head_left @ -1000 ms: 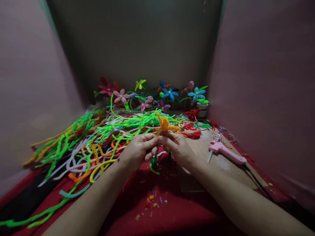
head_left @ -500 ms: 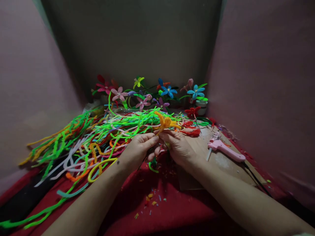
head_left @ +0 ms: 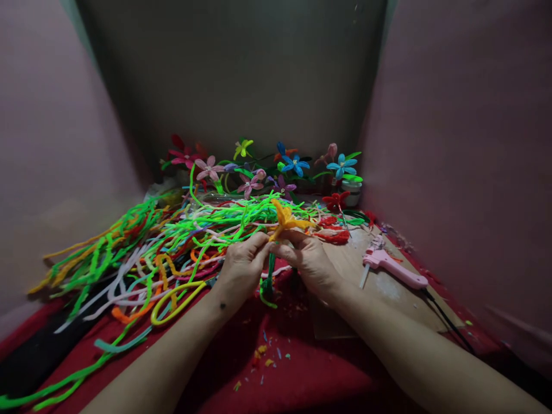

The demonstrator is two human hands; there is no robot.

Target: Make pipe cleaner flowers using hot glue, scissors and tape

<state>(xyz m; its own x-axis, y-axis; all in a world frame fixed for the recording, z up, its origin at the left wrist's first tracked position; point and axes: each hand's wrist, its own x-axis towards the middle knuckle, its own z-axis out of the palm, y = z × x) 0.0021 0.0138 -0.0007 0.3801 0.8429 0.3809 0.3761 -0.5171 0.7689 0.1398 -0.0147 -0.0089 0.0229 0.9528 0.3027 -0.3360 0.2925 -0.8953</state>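
Observation:
Between my two hands is an orange-yellow pipe-cleaner flower (head_left: 286, 218), its petals spread upward and to the right. My left hand (head_left: 245, 261) pinches it low on the left side, thumb and fingertips together. My right hand (head_left: 308, 256) grips its base from the right, with thumb and index finger pressed close to the left fingertips. Below the fingers hangs a dark green stem (head_left: 270, 273); whether it joins the flower is hidden by my hands. Yellow-handled scissors (head_left: 179, 302) lie beside my left wrist, their blades mostly hidden.
Loose pipe cleaners (head_left: 215, 215) in many colours heap up at the left and centre. Finished flowers (head_left: 295, 164) stand along the back. On a board (head_left: 388, 307) at right rests a pink glue gun (head_left: 394, 267) with a black cord. Scraps (head_left: 263, 351) dot the red cloth (head_left: 302, 376).
The flower has turned in my fingers and its petals now point more to the right. My left hand has shifted slightly, showing more of the green stem and the scissors.

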